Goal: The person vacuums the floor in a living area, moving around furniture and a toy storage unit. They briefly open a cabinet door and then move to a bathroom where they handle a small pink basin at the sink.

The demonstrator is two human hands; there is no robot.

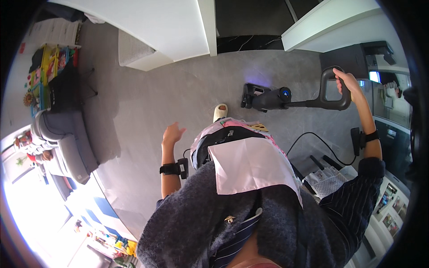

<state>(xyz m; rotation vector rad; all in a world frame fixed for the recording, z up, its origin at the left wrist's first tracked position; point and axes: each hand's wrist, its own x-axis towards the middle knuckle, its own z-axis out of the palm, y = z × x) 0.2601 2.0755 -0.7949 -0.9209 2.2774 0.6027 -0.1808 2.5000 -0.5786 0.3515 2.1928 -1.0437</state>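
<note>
My right hand (347, 83) is closed around the looped handle (342, 104) of a dark grey upright floor washer. Its body (272, 99) leans away to the left, with a small lit display (285, 93) on top. The floor head (250, 95) rests on the grey floor, and a violet-blue glow falls in front of it. At my left side, my left hand (172, 133) hangs in the air, thumb apart from the fingers, with nothing in it. A cream slipper (220, 112) shows on one foot, beyond my pink apron (248, 165).
White wall panels (174, 30) flank a dark doorway ahead, its black marbled threshold (248, 43) set in the floor. A dark cabinet (345, 62) stands right. By my right side is a cart with a white basket (325, 181). A grey sofa (70, 144) sits far left.
</note>
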